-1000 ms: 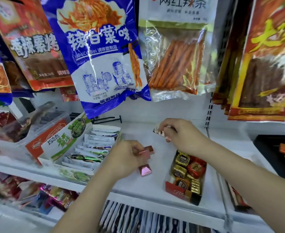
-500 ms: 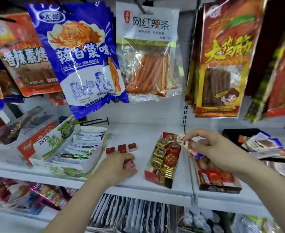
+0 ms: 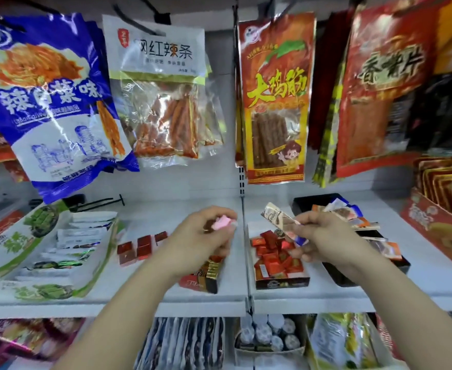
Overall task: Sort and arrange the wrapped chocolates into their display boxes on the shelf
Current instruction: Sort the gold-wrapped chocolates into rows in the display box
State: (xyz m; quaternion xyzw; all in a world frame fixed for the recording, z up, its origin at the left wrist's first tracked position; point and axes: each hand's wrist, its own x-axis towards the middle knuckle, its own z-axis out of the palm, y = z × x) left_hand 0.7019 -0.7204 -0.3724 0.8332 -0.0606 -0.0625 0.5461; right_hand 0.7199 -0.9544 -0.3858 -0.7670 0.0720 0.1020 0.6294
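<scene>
My left hand pinches a pink wrapped chocolate above the shelf. Below it a red-and-gold display box is mostly hidden by that hand. My right hand grips a long white-and-brown wrapped chocolate bar, tilted up to the left, over a dark box of red wrapped chocolates. Several loose red square chocolates lie on the white shelf left of my left hand.
A green-and-white box of white-wrapped bars stands at the left. A black tray with mixed wrapped bars sits right of my right hand, a red carton beyond it. Snack bags hang overhead.
The view has swung right and closed in. My left hand rose from the shelf with the pink chocolate. My right hand stayed over the red chocolates box, holding the bar.
</scene>
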